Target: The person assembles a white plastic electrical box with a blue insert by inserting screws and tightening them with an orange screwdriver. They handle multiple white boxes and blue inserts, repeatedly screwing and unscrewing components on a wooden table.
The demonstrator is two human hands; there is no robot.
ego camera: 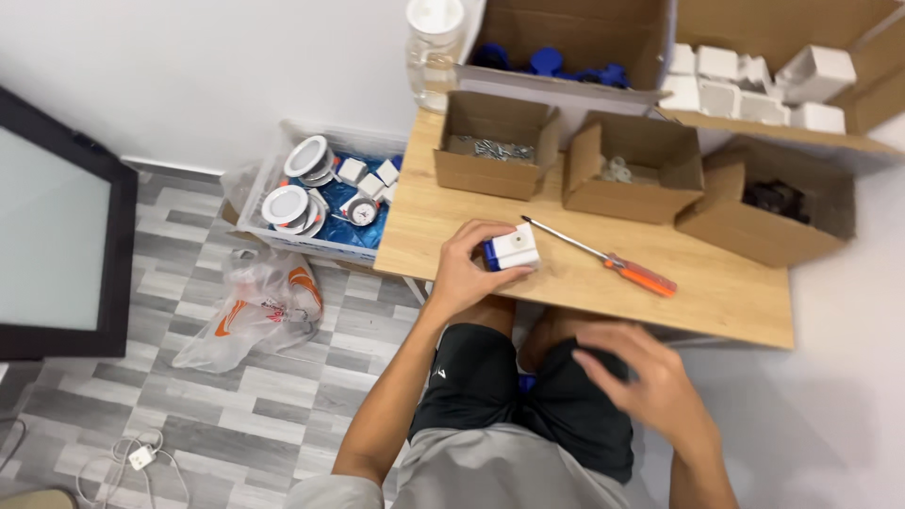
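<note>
down at the centre, the left hand [464, 267] curls its fingers [479, 238] around a small white block with a blue part [510, 250], thumb on one side and fingertips over the top, holding it on the near edge of the wooden table [726, 302]. the right hand [649, 377] hangs loose and blurred over the lap at about five o'clock from the block, fingers half curled and apart, gripping nothing that can be made out.

just past the block, at two o'clock, a screwdriver with an orange handle [603, 256] lies slantwise on the table, touching neither hand. farther out, along the table's far side, stand three open brown cardboard boxes: one at twelve o'clock with small metal pieces [492, 147], one at one o'clock with pale parts [630, 168], one at two o'clock with dark parts [771, 204]. behind them, larger cartons hold blue pieces [566, 58] and white square housings [754, 87], and a clear jar with a white lid [434, 42] stands at eleven o'clock by the white wall.

off the table at ten o'clock, a clear plastic crate [320, 193] on the grey wood-pattern floor [236, 415] holds round white fittings and small white cubes over blue. a crumpled white and orange plastic bag [259, 306] lies at nine o'clock, a dark-framed panel [61, 236] leans at far left, and a white cable [132, 462] trails at seven o'clock.
</note>
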